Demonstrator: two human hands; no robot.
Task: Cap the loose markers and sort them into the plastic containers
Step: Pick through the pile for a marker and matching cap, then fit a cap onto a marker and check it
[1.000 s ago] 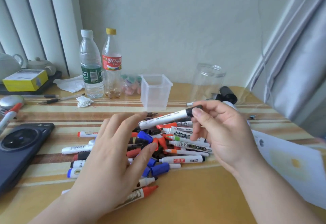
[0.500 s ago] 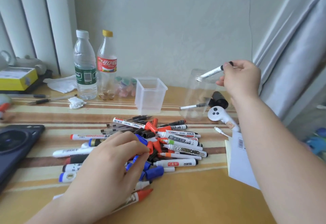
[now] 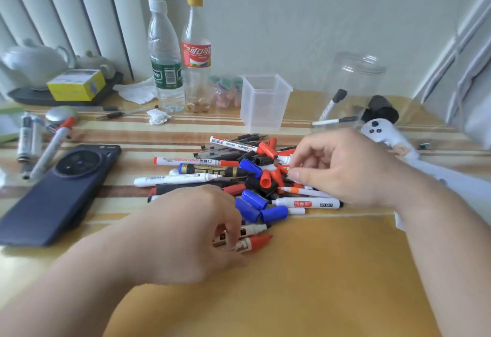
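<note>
At table (image 3: 318,270) centre lay the marker pile (image 3: 212,170). Left hand (image 3: 186,233) curled over its 6 o'clock edge, fingers on a red-capped marker (image 3: 256,242); gripping or merely touching, couldn't tell. Right hand (image 3: 345,172), at 3 o'clock, pinched a white marker (image 3: 285,160). Square container (image 3: 263,103) stood at 12, clear jar (image 3: 356,76) at 1, black-capped marker (image 3: 333,103) inside.

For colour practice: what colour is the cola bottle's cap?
Yellow; the cap shows best in head view.
</note>
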